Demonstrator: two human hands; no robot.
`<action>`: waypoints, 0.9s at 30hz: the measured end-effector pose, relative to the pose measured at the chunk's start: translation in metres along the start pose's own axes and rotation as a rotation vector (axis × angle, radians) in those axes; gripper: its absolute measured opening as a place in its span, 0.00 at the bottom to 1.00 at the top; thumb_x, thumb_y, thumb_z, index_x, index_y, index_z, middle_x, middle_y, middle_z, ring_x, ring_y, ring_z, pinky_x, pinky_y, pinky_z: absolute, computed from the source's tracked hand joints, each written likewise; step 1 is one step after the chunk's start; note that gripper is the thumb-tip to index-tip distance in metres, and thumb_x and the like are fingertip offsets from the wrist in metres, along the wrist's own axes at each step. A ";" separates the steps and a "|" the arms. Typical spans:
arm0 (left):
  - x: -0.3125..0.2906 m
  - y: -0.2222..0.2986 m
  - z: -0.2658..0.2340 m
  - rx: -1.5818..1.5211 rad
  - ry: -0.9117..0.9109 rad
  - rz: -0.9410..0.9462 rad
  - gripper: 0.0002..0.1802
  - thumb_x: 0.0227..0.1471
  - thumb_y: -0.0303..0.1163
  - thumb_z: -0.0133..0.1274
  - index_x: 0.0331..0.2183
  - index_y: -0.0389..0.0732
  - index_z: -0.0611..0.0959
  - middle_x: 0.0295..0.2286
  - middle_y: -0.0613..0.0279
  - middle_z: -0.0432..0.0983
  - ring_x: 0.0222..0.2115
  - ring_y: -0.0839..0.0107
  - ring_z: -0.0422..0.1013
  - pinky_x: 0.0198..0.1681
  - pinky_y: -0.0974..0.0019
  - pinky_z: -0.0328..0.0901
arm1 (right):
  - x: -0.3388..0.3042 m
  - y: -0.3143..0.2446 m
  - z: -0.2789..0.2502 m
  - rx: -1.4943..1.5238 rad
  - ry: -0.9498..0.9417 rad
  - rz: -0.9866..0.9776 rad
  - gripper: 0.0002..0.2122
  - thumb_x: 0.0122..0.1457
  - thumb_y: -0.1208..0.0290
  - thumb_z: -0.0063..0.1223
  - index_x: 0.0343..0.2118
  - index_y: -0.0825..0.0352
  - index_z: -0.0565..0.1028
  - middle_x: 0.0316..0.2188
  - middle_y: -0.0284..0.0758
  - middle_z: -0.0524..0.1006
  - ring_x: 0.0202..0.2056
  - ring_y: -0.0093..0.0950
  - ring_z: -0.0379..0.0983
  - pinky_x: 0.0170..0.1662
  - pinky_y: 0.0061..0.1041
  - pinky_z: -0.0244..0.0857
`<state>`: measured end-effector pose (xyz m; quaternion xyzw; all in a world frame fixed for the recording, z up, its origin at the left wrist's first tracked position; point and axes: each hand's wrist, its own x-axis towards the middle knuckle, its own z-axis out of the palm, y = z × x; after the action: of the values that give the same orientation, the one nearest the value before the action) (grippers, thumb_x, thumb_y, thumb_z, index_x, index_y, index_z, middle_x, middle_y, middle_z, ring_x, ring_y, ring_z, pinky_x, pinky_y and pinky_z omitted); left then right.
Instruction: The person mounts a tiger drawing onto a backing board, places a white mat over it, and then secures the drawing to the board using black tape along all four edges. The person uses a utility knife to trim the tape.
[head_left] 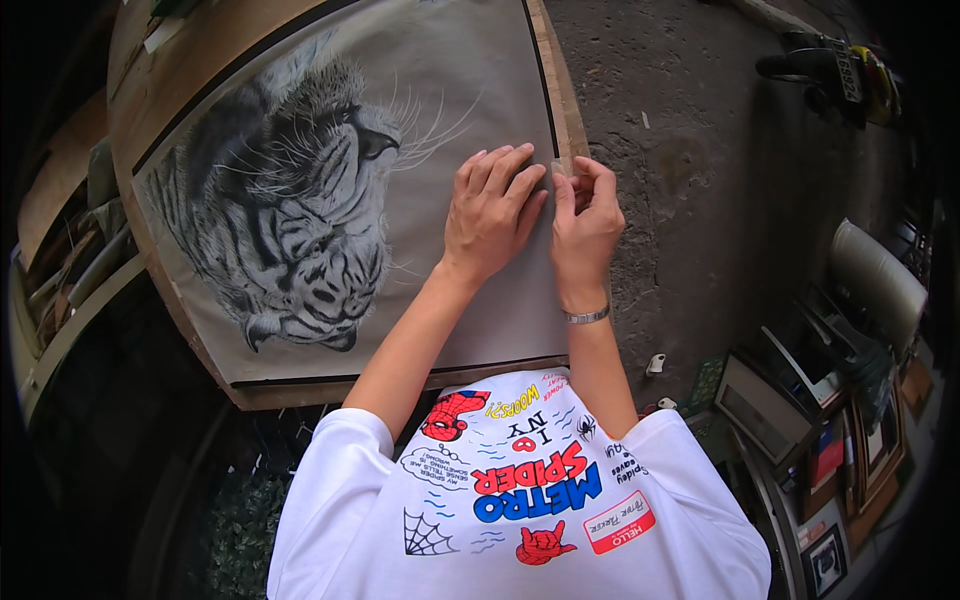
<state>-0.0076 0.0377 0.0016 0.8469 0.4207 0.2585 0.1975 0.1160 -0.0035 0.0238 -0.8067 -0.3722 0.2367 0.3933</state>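
Note:
A large black-and-white tiger picture (300, 200) lies upside down to me on a wooden board (572, 120), with a thin black border along its edges. My left hand (490, 215) rests on the grey area right of the tiger's muzzle, fingers stretched out toward the right border. Just beside it, at the board's right edge, my right hand (588, 220) is closed in a pinch. Between its thumb and fingers shows a small pale strip (562, 167), partly hidden by the fingertips; its material is unclear.
Rough dark floor (690, 200) stretches right of the board. A motorbike (835, 75) stands at the far right. Framed pictures (765, 410) and a pale roll (878, 285) lean at the right. Stacked boards (65, 190) fill the left side. Green foliage (250, 530) is at lower left.

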 end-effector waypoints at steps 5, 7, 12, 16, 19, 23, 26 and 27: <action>0.001 0.001 -0.001 0.005 -0.003 0.002 0.18 0.53 0.33 0.63 0.47 0.43 0.82 0.53 0.59 0.75 0.56 0.60 0.69 0.62 0.51 0.59 | 0.006 -0.002 -0.008 0.082 -0.070 0.119 0.08 0.61 0.71 0.65 0.34 0.70 0.79 0.30 0.35 0.80 0.28 0.23 0.76 0.33 0.25 0.71; 0.001 0.001 0.000 0.007 -0.002 0.002 0.18 0.53 0.33 0.63 0.47 0.43 0.82 0.53 0.59 0.75 0.56 0.60 0.69 0.62 0.52 0.59 | 0.008 -0.001 -0.008 0.035 -0.051 0.079 0.08 0.61 0.72 0.65 0.32 0.71 0.78 0.30 0.35 0.79 0.28 0.24 0.76 0.33 0.26 0.71; 0.001 0.001 0.000 0.019 0.001 0.011 0.18 0.54 0.33 0.63 0.47 0.44 0.82 0.53 0.60 0.75 0.56 0.61 0.69 0.62 0.52 0.59 | 0.011 0.003 -0.005 -0.076 -0.042 0.013 0.09 0.62 0.72 0.63 0.32 0.73 0.78 0.30 0.38 0.78 0.28 0.29 0.77 0.34 0.29 0.70; 0.000 0.001 0.000 0.032 0.000 0.018 0.18 0.54 0.33 0.63 0.48 0.45 0.83 0.53 0.60 0.75 0.56 0.61 0.69 0.62 0.53 0.59 | 0.012 0.005 -0.005 -0.099 -0.044 0.005 0.09 0.62 0.71 0.62 0.32 0.73 0.78 0.30 0.40 0.79 0.29 0.34 0.77 0.35 0.33 0.70; 0.000 0.001 0.000 0.035 0.001 0.023 0.18 0.54 0.33 0.63 0.48 0.46 0.83 0.53 0.60 0.75 0.56 0.61 0.69 0.63 0.53 0.59 | 0.012 0.006 -0.005 -0.104 -0.046 0.009 0.09 0.62 0.71 0.62 0.32 0.73 0.78 0.30 0.41 0.79 0.29 0.35 0.77 0.35 0.33 0.70; 0.000 0.002 0.001 0.041 -0.004 0.023 0.18 0.54 0.33 0.63 0.48 0.46 0.83 0.53 0.60 0.75 0.56 0.61 0.69 0.63 0.53 0.59 | 0.013 0.006 -0.004 -0.102 -0.048 0.010 0.09 0.63 0.71 0.62 0.32 0.73 0.78 0.30 0.40 0.79 0.29 0.35 0.77 0.35 0.33 0.70; 0.000 0.002 0.000 0.050 -0.006 0.019 0.19 0.53 0.32 0.64 0.48 0.46 0.84 0.54 0.62 0.76 0.56 0.61 0.69 0.62 0.53 0.59 | 0.012 0.007 -0.004 -0.102 -0.044 0.008 0.09 0.63 0.70 0.62 0.32 0.72 0.78 0.30 0.40 0.79 0.29 0.35 0.77 0.35 0.33 0.70; 0.000 0.003 0.001 0.054 -0.007 0.017 0.20 0.52 0.32 0.64 0.49 0.47 0.85 0.54 0.62 0.76 0.56 0.60 0.69 0.62 0.53 0.59 | 0.012 0.007 -0.004 -0.104 -0.042 0.004 0.09 0.63 0.71 0.62 0.32 0.72 0.78 0.30 0.40 0.79 0.29 0.35 0.77 0.35 0.33 0.70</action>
<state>-0.0055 0.0358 0.0027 0.8564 0.4194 0.2460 0.1738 0.1291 0.0015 0.0190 -0.8216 -0.3904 0.2349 0.3425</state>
